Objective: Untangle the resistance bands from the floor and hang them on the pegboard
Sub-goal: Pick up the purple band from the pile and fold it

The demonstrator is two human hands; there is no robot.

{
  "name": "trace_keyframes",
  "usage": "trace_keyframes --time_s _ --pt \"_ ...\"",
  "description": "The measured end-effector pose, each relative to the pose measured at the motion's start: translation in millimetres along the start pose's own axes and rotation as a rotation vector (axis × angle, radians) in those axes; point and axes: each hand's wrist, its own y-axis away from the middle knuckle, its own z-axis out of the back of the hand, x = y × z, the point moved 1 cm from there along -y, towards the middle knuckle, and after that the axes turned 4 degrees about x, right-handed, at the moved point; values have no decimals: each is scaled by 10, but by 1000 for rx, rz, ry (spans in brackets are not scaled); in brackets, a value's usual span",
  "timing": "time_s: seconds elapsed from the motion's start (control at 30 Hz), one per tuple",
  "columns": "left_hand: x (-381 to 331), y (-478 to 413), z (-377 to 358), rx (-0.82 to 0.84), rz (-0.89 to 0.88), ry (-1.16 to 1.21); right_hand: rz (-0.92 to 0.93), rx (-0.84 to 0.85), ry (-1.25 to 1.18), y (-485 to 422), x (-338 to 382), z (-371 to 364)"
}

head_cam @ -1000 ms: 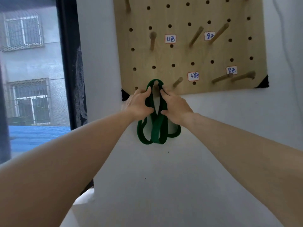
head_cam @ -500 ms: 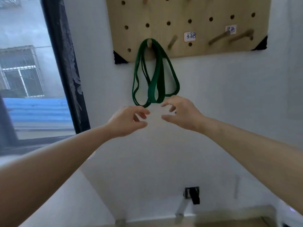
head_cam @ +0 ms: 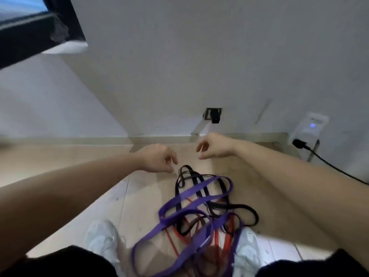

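Purple band (head_cam: 196,198), black band (head_cam: 186,175) and red band (head_cam: 227,235) lie tangled on the floor (head_cam: 137,198), just below both grips and nearer the person. The left grip (head_cam: 159,159) and right grip (head_cam: 214,145) hang side by side above the black band's far loop, fingers loosely curled and holding nothing. Pale shoes (head_cam: 103,238) flank the heap, and a cable (head_cam: 329,166) runs right of the right grip.

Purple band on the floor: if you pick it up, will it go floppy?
Probably floppy: the purple band lies in loose, twisted loops on the floor. It would likely drag the black band and red band along, since they cross through it. Thin, so probably light.
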Motion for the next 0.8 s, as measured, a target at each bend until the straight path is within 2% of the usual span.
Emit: trace_keyframes --time_s 0.17,0.27,0.43,0.53,0.63,0.7,0.8 --pt "-77 -215 -1018 89 47 207 -94 81 -121 -71 -318 -983" --pt "-103 -285 -1558 169 51 285 -135 154 -72 -92 -545 -1569" --pt "93 -267 -2160 184 110 233 -248 195 31 -63 -855 -2228" --pt "315 -173 -2448 223 189 116 -322 224 58 -47 -955 -2461" --pt "429 -105 -2595 272 194 -34 -361 229 57 -23 -989 -2592" --pt "470 -111 -2543 242 193 -15 -383 240 41 -16 -1016 -2612" --pt "524 -159 -2217 50 215 241 -412 205 -107 7 -1050 -2566"
